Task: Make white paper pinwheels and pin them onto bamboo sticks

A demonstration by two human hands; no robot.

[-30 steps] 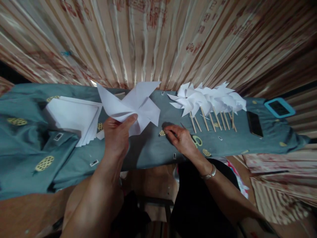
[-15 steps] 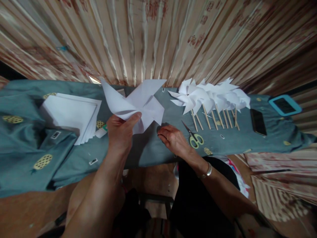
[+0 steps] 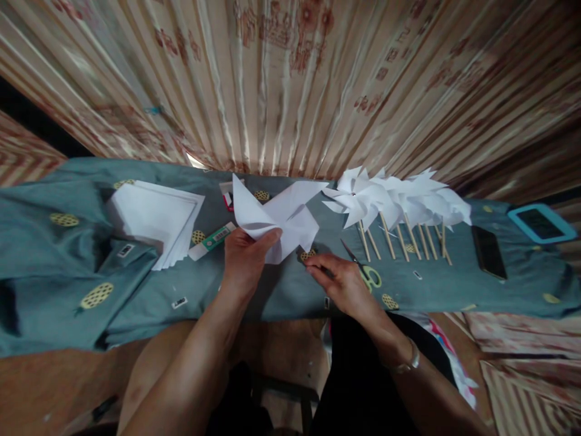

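My left hand (image 3: 249, 254) pinches the middle of a white paper pinwheel (image 3: 295, 227), its thumb pressing the folded tips at the centre. No stick shows on this pinwheel. Just to its lower right is my right hand (image 3: 338, 277), with thumb and fingertips pressed together low over the cloth; anything between them is too small to make out. Scissors with pale green handles (image 3: 372, 277) lie right beside the right hand. Finished pinwheels (image 3: 399, 200) on wooden sticks overlap in a row farther right.
A stack of white paper sheets (image 3: 157, 215) lies at the left, with a green and white box (image 3: 213, 241) near it. At the right are a black phone (image 3: 489, 251) and a blue-framed device (image 3: 542, 223). A grey-green cloth (image 3: 149, 303) covers the table; a curtain (image 3: 290, 91) hangs behind.
The camera view has shifted, so the table sits lower and farther right. My left hand keeps its pinch on the pinwheel. My right hand's fingertips stay together near the cloth.
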